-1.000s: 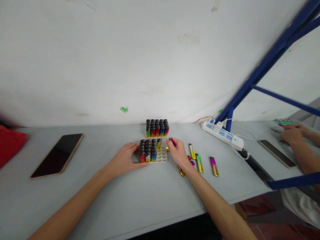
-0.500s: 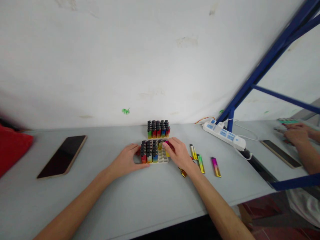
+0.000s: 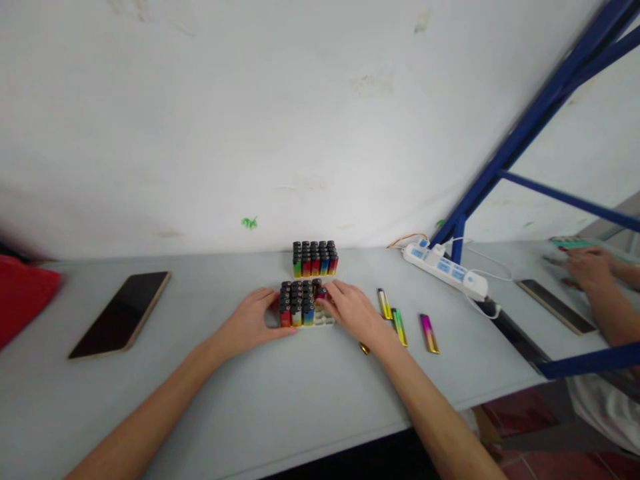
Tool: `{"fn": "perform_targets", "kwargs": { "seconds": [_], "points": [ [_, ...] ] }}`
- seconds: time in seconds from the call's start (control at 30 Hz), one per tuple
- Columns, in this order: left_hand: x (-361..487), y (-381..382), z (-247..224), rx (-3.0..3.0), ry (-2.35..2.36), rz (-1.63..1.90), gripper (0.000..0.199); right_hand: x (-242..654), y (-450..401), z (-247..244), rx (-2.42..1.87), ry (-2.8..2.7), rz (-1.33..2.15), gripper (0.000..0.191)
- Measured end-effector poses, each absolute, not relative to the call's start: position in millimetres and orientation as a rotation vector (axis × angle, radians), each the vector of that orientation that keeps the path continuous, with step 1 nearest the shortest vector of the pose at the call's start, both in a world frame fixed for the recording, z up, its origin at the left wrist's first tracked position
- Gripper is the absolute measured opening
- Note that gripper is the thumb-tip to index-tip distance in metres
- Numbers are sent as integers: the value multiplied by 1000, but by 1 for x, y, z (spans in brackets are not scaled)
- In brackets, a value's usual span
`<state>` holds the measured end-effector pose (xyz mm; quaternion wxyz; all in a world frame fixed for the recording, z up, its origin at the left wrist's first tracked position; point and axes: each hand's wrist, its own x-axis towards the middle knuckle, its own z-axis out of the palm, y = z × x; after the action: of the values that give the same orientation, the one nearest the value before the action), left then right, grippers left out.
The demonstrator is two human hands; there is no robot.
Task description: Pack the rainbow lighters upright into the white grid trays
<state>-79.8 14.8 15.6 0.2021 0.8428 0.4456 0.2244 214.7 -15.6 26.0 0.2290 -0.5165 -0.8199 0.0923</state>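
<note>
A pale tray (image 3: 326,321) with rounded slots stands in front of me, its left part filled with upright black-topped lighters (image 3: 297,313). My left hand (image 3: 249,323) grips the tray's left end, thumb along the front edge and fingers round the side. At the tray's right part, my right hand (image 3: 354,312) pinches a lighter (image 3: 322,293) with a dark top; its lower part is partly hidden by my fingers. Bare slots show at the front right. To the right of my hand lie a yellow-silver lighter (image 3: 385,304), a green-yellow lighter (image 3: 399,327) and a purple-gold lighter (image 3: 429,333).
Behind the tray, a second block of upright lighters (image 3: 315,260) stands near the wall. A phone (image 3: 120,315) lies at left, beside a red cloth-like item (image 3: 25,297). A power strip (image 3: 445,268) and blue frame (image 3: 480,190) stand at right. Another person's hands (image 3: 593,270) work beyond it.
My right hand has moved slightly left and now holds a lighter over the tray's inner slots, further from the right edge. My left hand keeps its grip. The view has shifted slightly.
</note>
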Motion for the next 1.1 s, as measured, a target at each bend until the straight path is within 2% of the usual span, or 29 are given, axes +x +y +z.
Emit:
{"fn": "perform_targets", "kwargs": {
  "seconds": [0.07, 0.17, 0.3, 0.37, 0.47, 0.6, 0.77, 0.9, 1.0, 1.1],
  "points": [
    [-80, 15, 15, 2345, 1251, 630, 54, 212, -18, 29, -1505, -2272, 183, 16],
    [-81, 16, 14, 2350, 1241, 661, 54, 216, -16, 33, -1464, -2287, 251, 21],
    [-83, 18, 11, 2372, 1209, 689, 60, 249, -9, 43, -1410, -2037, 321, 32],
    [-84, 19, 10, 2375, 1209, 674, 62, 276, -7, 46, -1510, -1878, 246, 34],
    [-83, 20, 9, 2381, 1215, 658, 60, 313, -14, 42, -1806, -1740, 148, 24],
    [-82, 20, 9, 2402, 1213, 685, 60, 338, -28, 27, -2092, -1800, 233, 26],
    [-82, 20, 9, 2397, 1202, 697, 59, 330, -17, 25, -1858, -1799, 407, 20],
    [-82, 18, 11, 2388, 1205, 674, 58, 300, -3, 43, -1507, -1608, 678, 41],
    [-81, 17, 13, 2377, 1209, 651, 56, 269, 3, 52, -1350, -1586, 876, 46],
    [-80, 16, 15, 2370, 1209, 629, 55, 239, 6, 50, -1333, -1557, 780, 48]
  ]
}}
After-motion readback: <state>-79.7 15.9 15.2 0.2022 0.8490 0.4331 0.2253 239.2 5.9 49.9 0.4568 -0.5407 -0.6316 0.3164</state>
